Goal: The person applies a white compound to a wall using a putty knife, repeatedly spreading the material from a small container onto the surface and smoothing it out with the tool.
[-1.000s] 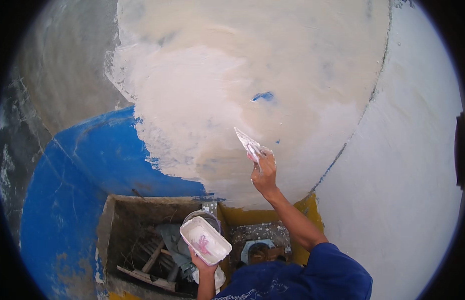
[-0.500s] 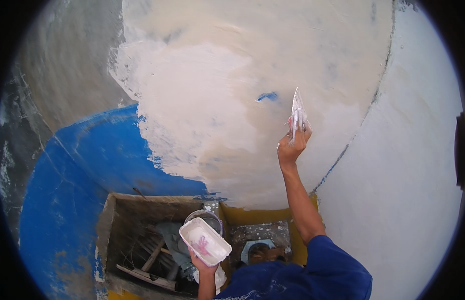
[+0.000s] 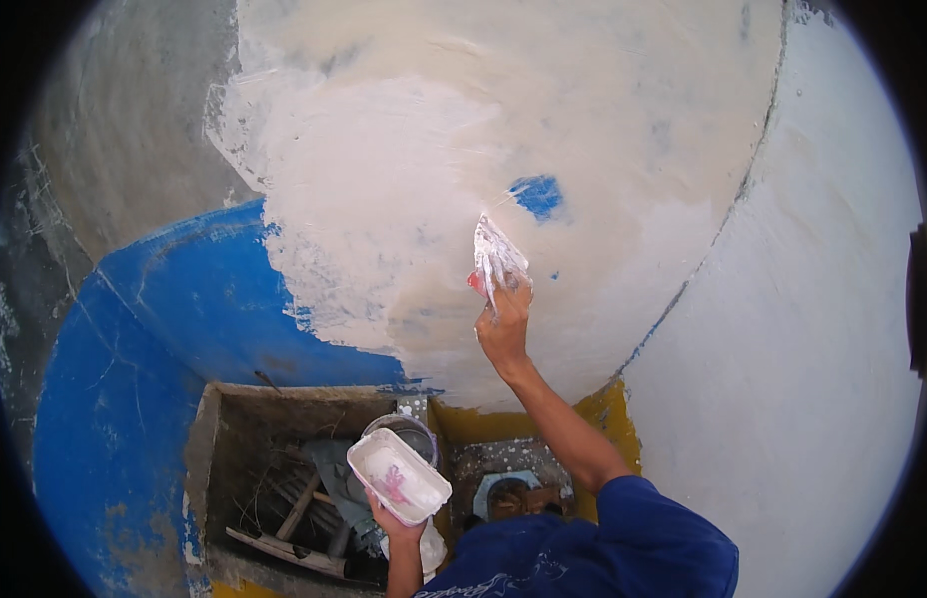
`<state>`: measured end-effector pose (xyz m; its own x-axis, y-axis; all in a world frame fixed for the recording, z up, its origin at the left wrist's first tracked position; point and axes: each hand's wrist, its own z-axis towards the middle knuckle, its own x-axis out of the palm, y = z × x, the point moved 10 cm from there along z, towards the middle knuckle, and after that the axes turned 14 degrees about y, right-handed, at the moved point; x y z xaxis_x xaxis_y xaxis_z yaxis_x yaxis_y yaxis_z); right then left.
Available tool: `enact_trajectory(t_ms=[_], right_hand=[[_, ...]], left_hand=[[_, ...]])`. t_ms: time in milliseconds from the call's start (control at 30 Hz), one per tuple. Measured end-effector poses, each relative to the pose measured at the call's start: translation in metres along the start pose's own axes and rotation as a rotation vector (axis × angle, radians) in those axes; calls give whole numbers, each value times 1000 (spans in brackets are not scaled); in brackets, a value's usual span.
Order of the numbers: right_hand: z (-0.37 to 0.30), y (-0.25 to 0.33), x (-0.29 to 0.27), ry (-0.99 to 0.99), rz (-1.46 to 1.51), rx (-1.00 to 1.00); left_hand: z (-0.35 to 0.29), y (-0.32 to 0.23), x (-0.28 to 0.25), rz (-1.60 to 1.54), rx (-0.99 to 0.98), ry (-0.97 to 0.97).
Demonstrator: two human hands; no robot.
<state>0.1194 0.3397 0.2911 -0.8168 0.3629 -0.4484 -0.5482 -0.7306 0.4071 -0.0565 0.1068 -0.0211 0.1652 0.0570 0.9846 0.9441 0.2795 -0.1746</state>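
Observation:
My right hand [image 3: 505, 324] grips a putty knife [image 3: 495, 254] smeared with white filler, its blade up against the wall [image 3: 384, 169]. A bit of red shows at the tool's left side. Just above and right of the blade is a bare blue patch [image 3: 537, 197] in the pale coating. Low in the view, my left hand [image 3: 392, 520] holds a white rectangular tub [image 3: 416, 506] from below. White filler with a pinkish-purple smear lies inside it. The fingers under the tub are partly hidden.
Below the wall stands a concrete basin [image 3: 209, 429] holding wood pieces and grey cloth. A round bucket [image 3: 414, 427] sits behind the tub. Blue paint [image 3: 154, 329] covers the lower left wall, and a white wall [image 3: 782, 349] meets the coated one at a dark crack.
My right hand has swept the putty knife left and slightly down. The blue patch has grown larger, and a small blue speck shows below it. My left hand still holds the tub.

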Motion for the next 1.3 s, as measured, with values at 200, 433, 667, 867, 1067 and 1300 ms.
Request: enact_trajectory(t_ms=[200,433,667,867,1067,1300], right_hand=[[9,-4,-44,-197,253,61],[54,-24,-24,-283,-263,-40],[-4,6,37,-33,-96,-44],[-1,6,-65,-197,98,-77],[33,-58,-116,-321,-276,-60],[-22,-36,-18,-39,-224,-54]], left_hand=[[-3,-9,-10,8,12,3],[-8,-21,-20,3,30,-40],[-3,-31,-27,45,21,45],[-2,-34,-18,-2,77,-22],[-1,-29,-21,3,56,-41],[6,-19,-12,-6,12,-34]])
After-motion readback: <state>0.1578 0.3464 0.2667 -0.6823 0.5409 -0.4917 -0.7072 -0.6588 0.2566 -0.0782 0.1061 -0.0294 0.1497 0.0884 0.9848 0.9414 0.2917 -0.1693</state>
